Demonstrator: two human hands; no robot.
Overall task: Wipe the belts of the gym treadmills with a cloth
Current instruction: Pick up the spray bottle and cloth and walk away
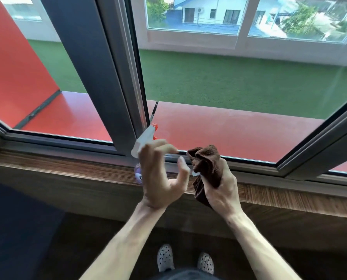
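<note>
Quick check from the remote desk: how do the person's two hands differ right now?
The right hand grips a bunched brown cloth, fingers curled round it; the left hand holds nothing, fingers spread and relaxed. The left hand is in front of a spray bottle on the wooden sill; the right is beside it. Both are raised over the sill.

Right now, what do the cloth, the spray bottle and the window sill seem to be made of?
Brown cloth: soft napped fabric, probably microfibre or terry; it bunches in folds in the right hand.
Spray bottle: plastic, by its white head and orange nozzle tip.
Window sill: wood or wood-look laminate, matt, with fine streaked grain.
</note>
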